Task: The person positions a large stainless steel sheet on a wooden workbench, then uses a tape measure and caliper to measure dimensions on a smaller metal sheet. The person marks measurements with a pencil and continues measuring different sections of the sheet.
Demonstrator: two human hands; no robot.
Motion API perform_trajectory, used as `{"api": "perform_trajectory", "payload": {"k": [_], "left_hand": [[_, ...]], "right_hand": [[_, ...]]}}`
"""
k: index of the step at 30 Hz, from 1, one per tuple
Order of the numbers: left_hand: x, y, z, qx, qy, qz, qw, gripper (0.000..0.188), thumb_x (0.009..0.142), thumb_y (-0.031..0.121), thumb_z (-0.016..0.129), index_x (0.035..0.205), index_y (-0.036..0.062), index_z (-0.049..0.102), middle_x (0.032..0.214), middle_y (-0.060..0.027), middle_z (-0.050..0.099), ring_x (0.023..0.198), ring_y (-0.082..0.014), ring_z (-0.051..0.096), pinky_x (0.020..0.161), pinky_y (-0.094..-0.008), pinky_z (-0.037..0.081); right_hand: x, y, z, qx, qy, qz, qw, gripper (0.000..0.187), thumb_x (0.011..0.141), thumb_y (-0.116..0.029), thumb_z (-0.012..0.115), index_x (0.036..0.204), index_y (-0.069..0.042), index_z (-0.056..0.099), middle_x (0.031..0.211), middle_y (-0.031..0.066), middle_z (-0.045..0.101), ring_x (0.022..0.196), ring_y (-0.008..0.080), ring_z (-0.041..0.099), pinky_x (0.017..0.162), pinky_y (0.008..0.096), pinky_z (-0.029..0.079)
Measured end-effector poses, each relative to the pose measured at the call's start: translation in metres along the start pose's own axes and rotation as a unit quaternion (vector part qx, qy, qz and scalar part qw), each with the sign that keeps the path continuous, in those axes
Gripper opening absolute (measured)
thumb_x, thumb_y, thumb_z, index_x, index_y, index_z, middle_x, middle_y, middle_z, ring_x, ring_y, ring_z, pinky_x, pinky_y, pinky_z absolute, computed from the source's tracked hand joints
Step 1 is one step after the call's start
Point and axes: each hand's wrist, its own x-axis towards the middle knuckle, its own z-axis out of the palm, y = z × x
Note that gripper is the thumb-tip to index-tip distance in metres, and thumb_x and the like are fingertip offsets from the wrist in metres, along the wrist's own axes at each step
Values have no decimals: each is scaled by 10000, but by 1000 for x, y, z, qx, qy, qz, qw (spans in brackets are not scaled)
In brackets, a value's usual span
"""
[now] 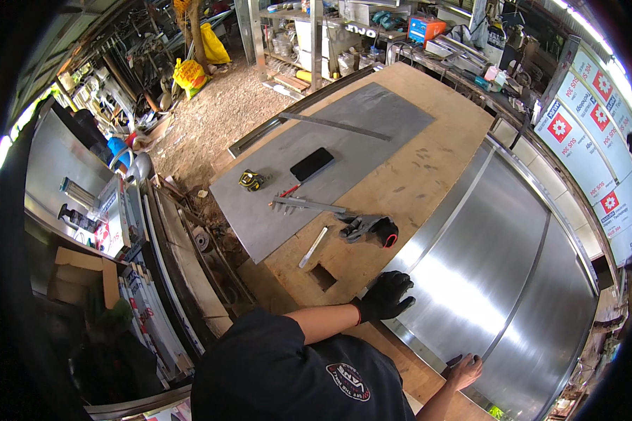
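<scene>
Steady the metal panel (470, 263) with your gloved left hand (385, 296), grip loosely spread — guard your bare right hand (465, 372), whose grip you can't tell here.

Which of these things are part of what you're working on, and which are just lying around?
Seemingly part of the job:
- brushed-metal panel, at both hands
- gloved left hand, at its near edge
- right hand, farther along it

Apparently just lying about, untouched now:
- tape measure
- smartphone
- loose work glove
- yellow bag
</scene>
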Motion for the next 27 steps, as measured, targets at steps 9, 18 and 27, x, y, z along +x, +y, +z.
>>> {"api": "perform_trajectory", "payload": {"k": [9, 18, 27], "left_hand": [[3, 2, -3, 9, 53, 39, 998, 388, 918, 357, 667, 1143, 49, 592, 1153, -152, 573, 1128, -340, 530, 957, -483, 421], [2, -3, 3, 17, 51, 48, 997, 378, 915, 343, 664, 1135, 41, 601, 1159, -155, 588, 1109, -344, 548, 954, -484, 426], [4, 3, -3, 12, 53, 49, 997, 378, 913, 343, 665, 1127, 38, 602, 1137, -152, 593, 1090, -337, 558, 936, -480, 435]], "right_hand": [[2, 8, 12, 16, -4, 19, 1000, 310, 936, -277, 655, 1141, -45, 662, 1139, 149, 680, 1104, 363, 586, 963, 475, 459], [2, 13, 15, 17, 13, 14, 1000, 295, 921, -259, 669, 1121, -42, 672, 1136, 163, 674, 1131, 360, 578, 977, 474, 456], [2, 12, 15, 16, 17, 8, 1000, 287, 917, -253, 675, 1109, -39, 672, 1131, 166, 674, 1110, 362, 586, 969, 474, 461]]}}
